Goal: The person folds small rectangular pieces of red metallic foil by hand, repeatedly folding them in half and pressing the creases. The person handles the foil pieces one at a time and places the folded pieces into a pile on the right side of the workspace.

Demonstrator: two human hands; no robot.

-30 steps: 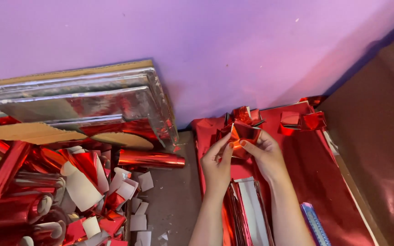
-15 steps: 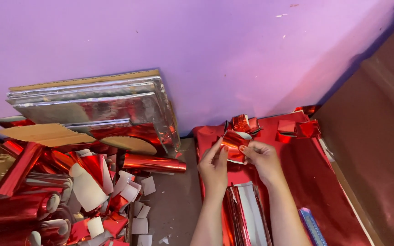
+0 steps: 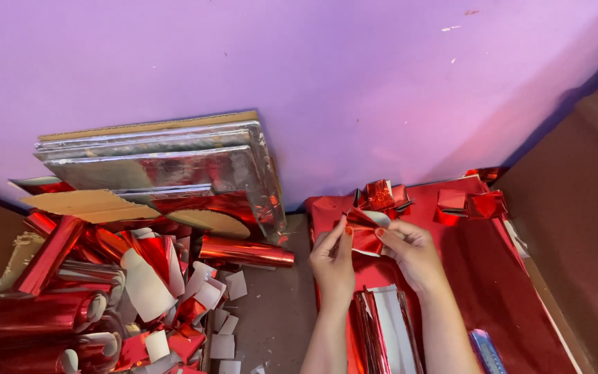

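From my remote seat, far left I see a heap of red foil rolls (image 3: 50,291) lying across each other, with white-backed foil scraps (image 3: 219,312) scattered among them on the brown floor (image 3: 278,318). Above that heap, a stack of silver foil-covered boards (image 3: 167,163) leans against the purple wall (image 3: 313,69), with a brown cardboard piece (image 3: 88,204) lying in front of it. A single red foil roll (image 3: 243,251) rests just to the right of the pile, near the foot of the boards.

Moving toward the centre, my left hand (image 3: 332,263) is raised over the red foil sheet (image 3: 513,291). Its fingers are closed to a pinch, thumb and forefinger tips pressing the left edge of a small folded red foil piece (image 3: 367,235); the remaining fingers are curled loosely behind. The folded piece sits between both hands, held just above the upper left part of the sheet.

My right hand (image 3: 413,253) meets it from the other side. Its forefinger and thumb are also nearly closed, gripping the right side of the same folded piece, while the other fingers are bent in toward the palm.

Below the hands, between my forearms, lies a bundle of cut foil strips (image 3: 382,332), red with silvery white backs. Just beyond the hands sits a finished red foil bow (image 3: 381,196), and further right two more folded red foil pieces (image 3: 472,203) lie on the sheet's upper edge. A bluish object (image 3: 487,352) shows at the bottom edge; I cannot tell what it is.
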